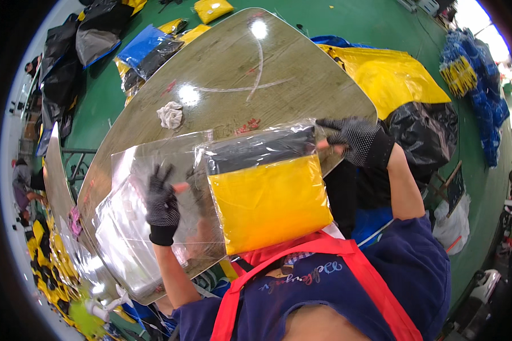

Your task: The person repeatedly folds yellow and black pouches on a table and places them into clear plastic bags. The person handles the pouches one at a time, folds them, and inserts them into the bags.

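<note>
A folded yellow and black sheet (270, 204) lies in a clear plastic bag at the table's near edge, its black strip on the far side. My left hand (164, 202), in a dark dotted glove with bare fingertips, has its fingers spread over the clear plastic (131, 219) left of the folded sheet. At the bag's far right corner is my right hand (358, 142), gloved the same way. Its fingers stretch out to the left, with the thumb apart from them, close to or touching the bag's edge.
The wood-patterned table (222, 102) holds a crumpled white cloth (170, 115). Yellow sheeting (387, 77) and black sheeting (421, 131) are heaped at the right edge. Packed blue bundles (145, 48) lie beyond the table's left edge on the green floor (301, 17). Another person (25, 190) is far left.
</note>
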Available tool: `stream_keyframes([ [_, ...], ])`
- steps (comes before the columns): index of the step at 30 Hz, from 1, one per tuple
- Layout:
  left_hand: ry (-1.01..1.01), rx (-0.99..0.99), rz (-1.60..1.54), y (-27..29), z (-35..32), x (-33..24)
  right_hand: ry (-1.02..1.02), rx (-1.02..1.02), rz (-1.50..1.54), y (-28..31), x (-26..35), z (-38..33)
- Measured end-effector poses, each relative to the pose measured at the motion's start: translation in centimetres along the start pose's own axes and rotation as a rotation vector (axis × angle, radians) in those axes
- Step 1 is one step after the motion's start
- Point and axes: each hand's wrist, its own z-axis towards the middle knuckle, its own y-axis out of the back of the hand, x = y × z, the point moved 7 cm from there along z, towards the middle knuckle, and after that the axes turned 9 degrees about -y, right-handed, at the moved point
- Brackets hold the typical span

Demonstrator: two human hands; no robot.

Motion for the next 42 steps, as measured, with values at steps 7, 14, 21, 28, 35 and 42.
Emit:
stream_keyframes([
  [7,-0.107,-0.141,0.028,-8.8,7.5,-4.2,0.218,-0.611,-0.103,-8.1,1.7,1.3],
  [14,0.761,-0.075,-1.214,-12.8,-4.4,0.9,-0.902,-0.952,-0.120,-6.6,-30.1,-7.7],
  [21,0.408,-0.186,-1.861,0.9,12.7,1.5,-1.300,-0.678,0.159,-9.8,-45.9,-7.1],
  [28,0.222,0.326,-1.686,-6.4,17.6,1.0,-0.163,-0.851,0.643,6.4,-14.8,-15.7],
  [35,0.336,0.404,-1.039,-9.9,23.7,3.0,0.421,0.227,0.557,-15.8,7.9,-18.2],
  [42,-0.643,-0.063,0.355,5.1,16.7,0.0,0.712,0.534,0.155,-19.2,14.3,-12.1],
])
